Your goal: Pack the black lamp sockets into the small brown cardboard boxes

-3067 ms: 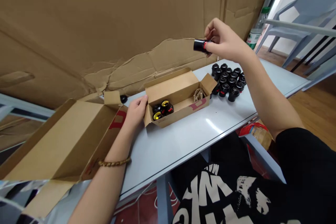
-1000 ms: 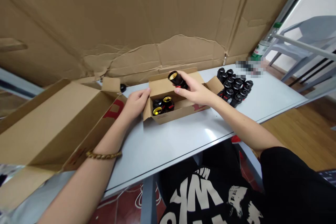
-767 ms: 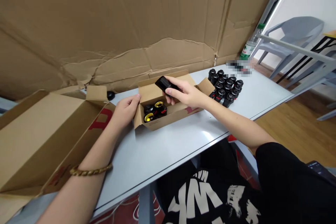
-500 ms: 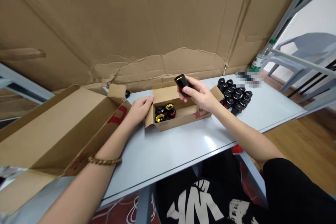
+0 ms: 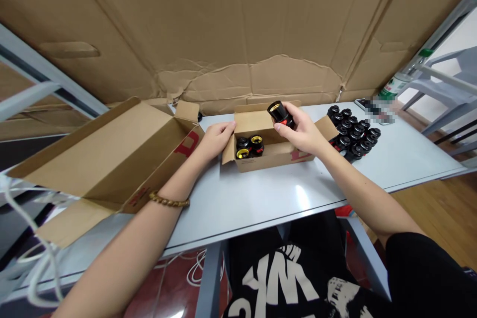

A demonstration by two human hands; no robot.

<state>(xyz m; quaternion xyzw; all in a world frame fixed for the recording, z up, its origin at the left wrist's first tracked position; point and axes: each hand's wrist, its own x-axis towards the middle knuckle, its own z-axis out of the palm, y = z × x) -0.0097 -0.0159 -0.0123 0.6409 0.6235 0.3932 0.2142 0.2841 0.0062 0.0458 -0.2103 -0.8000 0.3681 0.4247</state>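
Above the small open cardboard box (image 5: 276, 157), my right hand (image 5: 300, 131) holds a black cylindrical part (image 5: 281, 113) with a gold inner rim and a red mark, tilted with its open end up. My left hand (image 5: 216, 140) grips the box's left end flap, fingers pressed together. Inside the box's left end stand three black parts (image 5: 256, 145), two of them showing gold inner rims. Its right half shows bare cardboard. To the right, several more black parts (image 5: 352, 134) stand upright in a tight group on the table.
A larger open cardboard box (image 5: 108, 154) lies at the left of the white table (image 5: 261, 198). A phone (image 5: 372, 111) and a bottle with a green cap (image 5: 397, 82) are at the back right. Tall cardboard (image 5: 253, 25) stands behind, with metal frame bars at both sides.
The view has shifted, so the table items appear farther right. The black part in my right hand has turned so its gold-rimmed opening shows more. My left hand stays on the flap.
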